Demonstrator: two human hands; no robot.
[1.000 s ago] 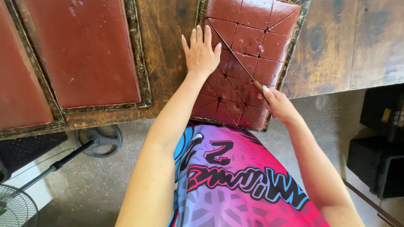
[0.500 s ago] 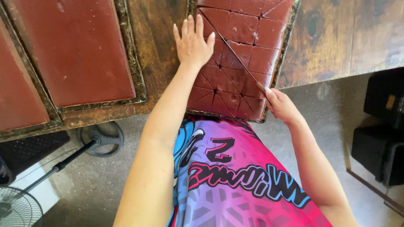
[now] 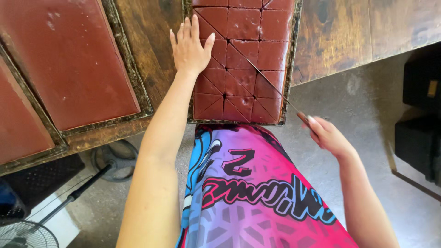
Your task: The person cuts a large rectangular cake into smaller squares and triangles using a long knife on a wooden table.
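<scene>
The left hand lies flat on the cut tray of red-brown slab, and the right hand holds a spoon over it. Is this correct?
Not quite: the head view shows the right hand holding a long thin knife, not a spoon. The left hand does lie flat on the cut tray.

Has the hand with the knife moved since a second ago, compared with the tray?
Yes. The right hand has pulled back toward the person, off the near edge of the tray, drawing the knife along its diagonal cut.
</scene>
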